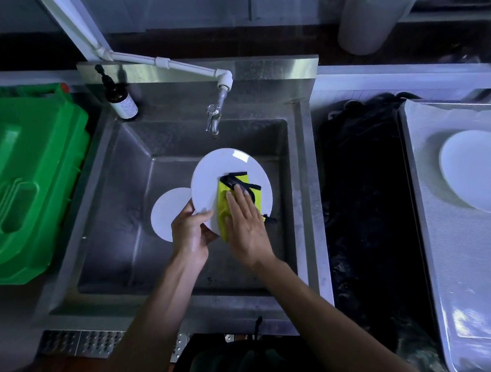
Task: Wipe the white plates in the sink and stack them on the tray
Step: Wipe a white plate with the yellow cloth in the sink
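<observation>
over the steel sink (112, 173), left hand (190, 235) grips the lower rim of a white plate (225, 172), thumb curled over the edge, plate tilted up above the basin. right hand (246, 224) lies flat, fingers straight, pressing a yellow cloth with black trim (225, 205) against the plate face. second white plate (166, 213) lies on the sink floor, partly behind the held one. third plate (480, 171) sits on the tray (468, 270) at right. tap (213, 120) above, brown bottle (119, 99) at back left corner, green crate (21, 181) left.
</observation>
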{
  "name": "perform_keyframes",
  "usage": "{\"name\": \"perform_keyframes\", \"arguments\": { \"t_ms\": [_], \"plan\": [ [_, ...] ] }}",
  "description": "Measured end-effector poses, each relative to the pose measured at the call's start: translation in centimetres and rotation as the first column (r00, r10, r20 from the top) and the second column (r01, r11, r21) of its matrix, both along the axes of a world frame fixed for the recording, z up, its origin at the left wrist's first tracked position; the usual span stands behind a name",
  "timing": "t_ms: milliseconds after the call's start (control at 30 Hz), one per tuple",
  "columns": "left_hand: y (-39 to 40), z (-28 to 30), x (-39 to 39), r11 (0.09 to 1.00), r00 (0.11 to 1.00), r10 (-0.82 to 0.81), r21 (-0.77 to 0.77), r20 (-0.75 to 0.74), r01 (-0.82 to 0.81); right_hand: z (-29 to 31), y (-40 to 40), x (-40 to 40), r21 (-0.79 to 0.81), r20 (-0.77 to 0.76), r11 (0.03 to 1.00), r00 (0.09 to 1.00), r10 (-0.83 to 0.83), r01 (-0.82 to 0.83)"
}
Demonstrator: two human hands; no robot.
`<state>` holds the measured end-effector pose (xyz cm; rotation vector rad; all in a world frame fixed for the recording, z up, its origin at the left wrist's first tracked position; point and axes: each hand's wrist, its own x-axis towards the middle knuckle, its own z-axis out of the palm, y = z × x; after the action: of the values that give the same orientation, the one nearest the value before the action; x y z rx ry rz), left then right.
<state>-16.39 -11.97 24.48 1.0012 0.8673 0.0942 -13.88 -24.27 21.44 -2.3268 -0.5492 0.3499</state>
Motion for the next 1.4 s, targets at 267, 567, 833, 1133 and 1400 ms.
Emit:
{"name": "perform_keyframes", "arguments": {
  "t_ms": [267, 567, 833, 1133, 1400],
  "plan": [
    [0.2, 0.0, 0.1, 1.0, 0.999, 0.022, 0.013, 0.036, -0.022, 0.6, -0.3, -1.5, 0.011, 0.082, 0.999, 0.996, 0.036, -0.037],
    [0.8, 0.3, 0.1, 0.998, 0.999, 0.04, 0.055, 0.03, -0.041, -1.4, -2.3, 0.4, -0.056, 0.042, 0.982, 0.983, -0.181, 0.183],
    [1.0, 0.8, 0.0, 0.994, 0.999, -0.025, 0.107, 0.03, 0.021, -0.5, -3.2, 2.6, 0.104, -0.091, 0.952, 0.956, -0.278, 0.286],
    [2.3, 1.3, -0.3, 0.957, 0.984, -0.173, 0.23, -0.033, 0.176, -0.5, -4.8, 6.0, 0.181, -0.223, 0.916, 0.922, -0.318, 0.359],
    [4.4, 1.1, 0.2, 0.85, 0.926, -0.361, 0.369, -0.11, 0.375, 0.6, -5.5, 7.9, 0.218, -0.206, 0.924, 0.94, -0.272, 0.315]
  ]
}}
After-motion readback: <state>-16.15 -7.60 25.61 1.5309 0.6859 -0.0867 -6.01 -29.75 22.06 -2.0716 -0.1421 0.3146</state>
